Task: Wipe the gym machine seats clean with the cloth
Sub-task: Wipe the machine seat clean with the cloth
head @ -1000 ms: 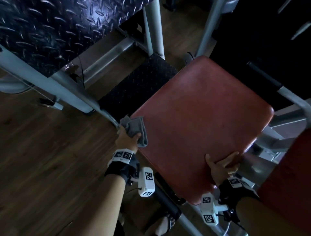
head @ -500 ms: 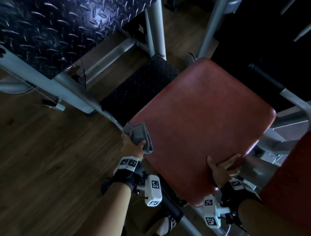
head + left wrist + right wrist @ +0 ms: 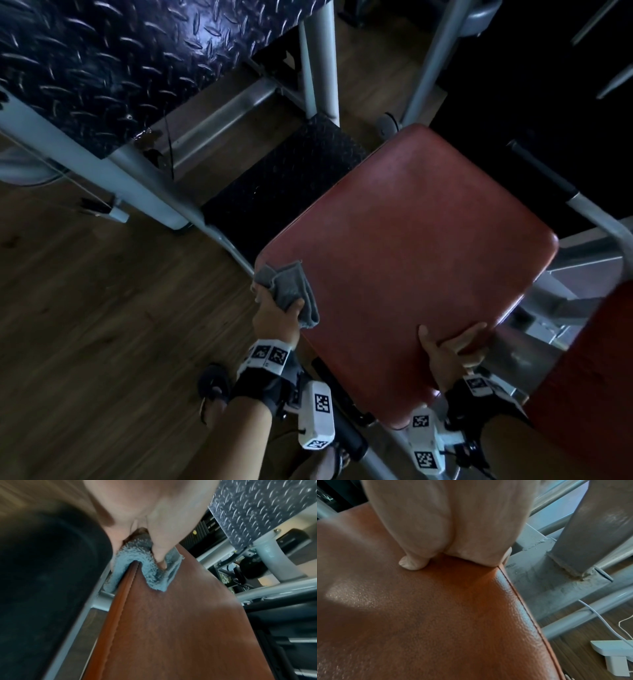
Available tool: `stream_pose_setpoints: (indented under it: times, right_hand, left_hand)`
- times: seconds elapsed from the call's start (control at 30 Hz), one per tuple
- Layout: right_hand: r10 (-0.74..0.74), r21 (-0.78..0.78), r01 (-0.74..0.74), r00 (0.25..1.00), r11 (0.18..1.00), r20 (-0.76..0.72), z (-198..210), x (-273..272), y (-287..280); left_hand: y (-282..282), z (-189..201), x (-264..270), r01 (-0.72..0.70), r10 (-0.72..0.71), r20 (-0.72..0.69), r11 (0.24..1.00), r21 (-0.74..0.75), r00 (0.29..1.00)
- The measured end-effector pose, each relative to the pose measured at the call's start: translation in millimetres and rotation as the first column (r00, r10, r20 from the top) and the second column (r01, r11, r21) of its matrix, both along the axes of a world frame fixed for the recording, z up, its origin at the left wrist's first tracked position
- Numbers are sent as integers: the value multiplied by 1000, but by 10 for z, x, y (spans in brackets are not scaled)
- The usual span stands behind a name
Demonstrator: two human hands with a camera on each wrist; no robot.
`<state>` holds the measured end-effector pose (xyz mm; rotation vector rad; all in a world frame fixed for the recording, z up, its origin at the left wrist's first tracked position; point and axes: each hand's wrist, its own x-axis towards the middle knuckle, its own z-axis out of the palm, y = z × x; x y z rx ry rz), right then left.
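Note:
A red padded seat (image 3: 411, 260) fills the middle of the head view. My left hand (image 3: 275, 317) grips a folded grey cloth (image 3: 291, 291) wrapped over the seat's left edge. In the left wrist view the thumb presses the cloth (image 3: 150, 566) onto the seat (image 3: 180, 628) top, and the cloth folds over the piped seam. My right hand (image 3: 448, 349) grips the near right edge of the seat, thumb on top and fingers curled under. The right wrist view shows that thumb (image 3: 412, 563) pressed on the leather (image 3: 419, 615).
Grey steel frame tubes (image 3: 113, 171) and black checker plates (image 3: 102, 68) stand left and behind the seat. A second red pad (image 3: 589, 394) is at the right edge. A black-gripped handle (image 3: 342, 428) runs under the seat's near corner. Wood floor (image 3: 85, 325) lies left.
My left hand and the cloth have slid along the seat's left edge toward me. The right hand keeps its hold on the near right edge.

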<state>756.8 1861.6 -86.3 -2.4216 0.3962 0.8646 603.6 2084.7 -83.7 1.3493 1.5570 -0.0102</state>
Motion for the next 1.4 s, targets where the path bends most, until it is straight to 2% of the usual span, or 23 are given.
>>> stream_pose_setpoints:
  times: [0.1, 0.23, 0.4, 0.47, 0.6, 0.77, 0.83, 0.9, 1.0, 1.07, 1.13, 1.23, 1.3, 1.4]
  right_hand:
    - [11, 9, -10, 1000, 1000, -14, 24, -1, -7]
    - [8, 3, -8, 1000, 1000, -11, 25, -3, 4]
    - [18, 5, -18, 1000, 1000, -24, 13, 11, -5]
    - [9, -2, -9, 1000, 1000, -14, 1, 9, -6]
    - [-23, -20, 24, 999, 1000, 22, -25, -13, 18]
    - [-39, -12, 38, 999, 999, -24, -20, -8, 33]
    - [-30, -12, 30, 1000, 999, -3, -23, -6, 23]
    - [-22, 17, 22, 999, 1000, -26, -26, 8, 2]
    - [-11, 13, 12, 999, 1000, -52, -32, 22, -34]
    - [-23, 27, 25, 998, 999, -60, -43, 20, -43]
    - [-31, 39, 34, 997, 999, -75, -39, 24, -44]
    - [-32, 47, 36, 996, 998, -84, -23, 37, -47]
    - [-32, 38, 36, 995, 999, -96, -21, 48, -46]
    - [-57, 9, 59, 993, 998, -105, -14, 40, -34]
  left_hand:
    - [-55, 76, -18, 29, -29, -2, 1000, 9, 1000]
    - [-227, 177, -107, 150, -149, -42, 988, 36, 988]
    - [16, 148, -23, 73, -74, 13, 996, 56, 997]
    - [57, 242, 58, 162, -156, -58, 979, 127, 986]
    - [-129, 385, 144, 385, -349, -230, 913, 134, 908]
    - [-77, 306, 181, 545, -460, -383, 825, 148, 801]
    - [-5, 255, 221, 575, -473, -393, 794, 196, 788]
    - [99, 145, 289, 651, -521, -428, 717, 249, 738]
    - [296, 37, 395, 756, -637, -463, 643, 121, 616]
    - [454, 49, 496, 842, -714, -479, 527, 112, 511]
    - [636, 30, 578, 921, -780, -501, 376, 102, 374]
    - [837, 8, 688, 981, -846, -497, 184, 64, 191]
    - [912, -10, 717, 992, -852, -509, 101, 71, 123]
    - [948, -28, 704, 995, -862, -501, 38, 94, 80]
